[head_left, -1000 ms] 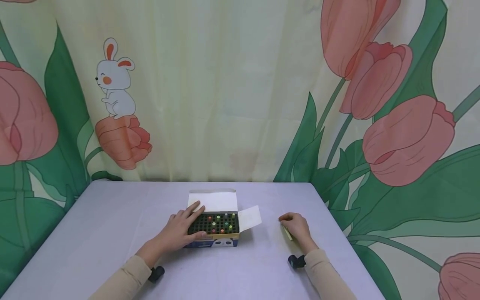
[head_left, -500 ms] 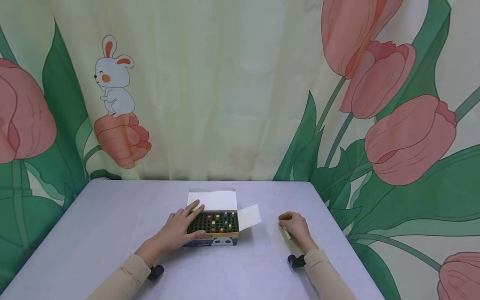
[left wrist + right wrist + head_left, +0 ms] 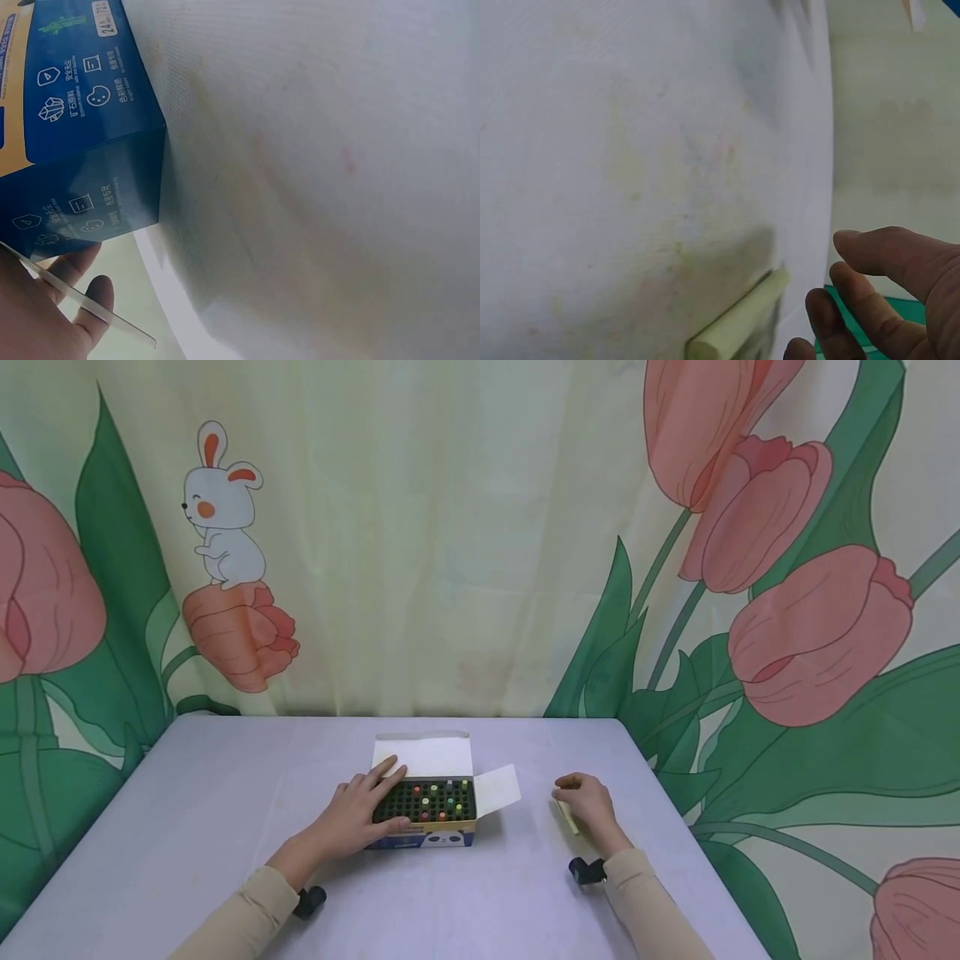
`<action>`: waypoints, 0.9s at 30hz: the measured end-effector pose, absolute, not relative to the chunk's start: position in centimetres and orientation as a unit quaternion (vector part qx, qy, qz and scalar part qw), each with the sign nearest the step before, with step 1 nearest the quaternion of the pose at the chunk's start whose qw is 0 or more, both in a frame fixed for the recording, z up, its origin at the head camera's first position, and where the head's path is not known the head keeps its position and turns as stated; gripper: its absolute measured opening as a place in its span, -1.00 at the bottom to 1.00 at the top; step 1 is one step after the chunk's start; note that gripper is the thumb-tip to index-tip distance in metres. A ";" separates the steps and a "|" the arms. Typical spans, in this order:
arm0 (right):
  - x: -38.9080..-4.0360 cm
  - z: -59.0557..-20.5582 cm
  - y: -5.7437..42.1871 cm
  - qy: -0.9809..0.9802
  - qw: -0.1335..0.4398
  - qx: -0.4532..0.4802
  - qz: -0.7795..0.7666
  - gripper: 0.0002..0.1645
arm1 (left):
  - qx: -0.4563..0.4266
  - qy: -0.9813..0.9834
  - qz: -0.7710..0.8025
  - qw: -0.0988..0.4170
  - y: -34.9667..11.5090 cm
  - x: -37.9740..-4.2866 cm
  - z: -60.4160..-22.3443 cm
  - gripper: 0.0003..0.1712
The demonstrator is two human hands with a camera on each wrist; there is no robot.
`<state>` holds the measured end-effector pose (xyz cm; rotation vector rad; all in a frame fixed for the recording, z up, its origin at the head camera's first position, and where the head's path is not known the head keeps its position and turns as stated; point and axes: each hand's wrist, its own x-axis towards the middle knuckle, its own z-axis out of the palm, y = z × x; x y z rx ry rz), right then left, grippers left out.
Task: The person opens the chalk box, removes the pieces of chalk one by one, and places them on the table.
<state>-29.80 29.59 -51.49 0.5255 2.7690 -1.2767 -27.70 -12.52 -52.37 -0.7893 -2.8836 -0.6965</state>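
Observation:
In the head view an open blue and yellow chalk box stands mid-table, its dark holed insert bearing several coloured chalk tips. My left hand lies across its left part, thumb along the front rim, fingers stretched toward the raised lid. The left wrist view shows the blue side of the box and some fingertips beyond it. At the right, a pale yellow-green chalk stick lies on the table. Beside and over it hovers my right hand, its fingers loosely bent with nothing between them.
A white side flap sticks out from the box toward the right. Faint coloured smudges mark the white tablecloth. Behind the table hangs a curtain printed with tulips and a rabbit. Dark wrist cameras sit near both cuffs.
The head view has shifted slightly, moving the whole scene up a little. My right fingers have drawn off the chalk stick somewhat, so more of it shows. My left hand stays on the box.

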 end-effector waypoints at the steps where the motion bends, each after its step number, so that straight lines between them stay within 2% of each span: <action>1: -29.8 -51.1 29.4 0.895 0.019 0.166 -0.413 -0.65 | -0.257 -0.939 -0.227 0.036 -12.5 -27.7 -52.4 0.02; 11: -28.8 -45.3 26.4 0.919 -0.061 0.078 -0.381 -0.61 | -0.253 -0.939 -0.233 0.024 -12.6 -27.6 -52.2 0.03; 21: -26.5 -40.1 21.1 0.895 -0.094 0.005 -0.437 -0.68 | -0.253 -0.938 -0.235 0.024 -12.6 -27.5 -52.2 0.02; 27: -26.2 -39.2 17.7 0.886 -0.085 -0.049 -0.453 -0.74 | -0.250 -0.939 -0.237 0.022 -12.6 -27.9 -52.3 0.02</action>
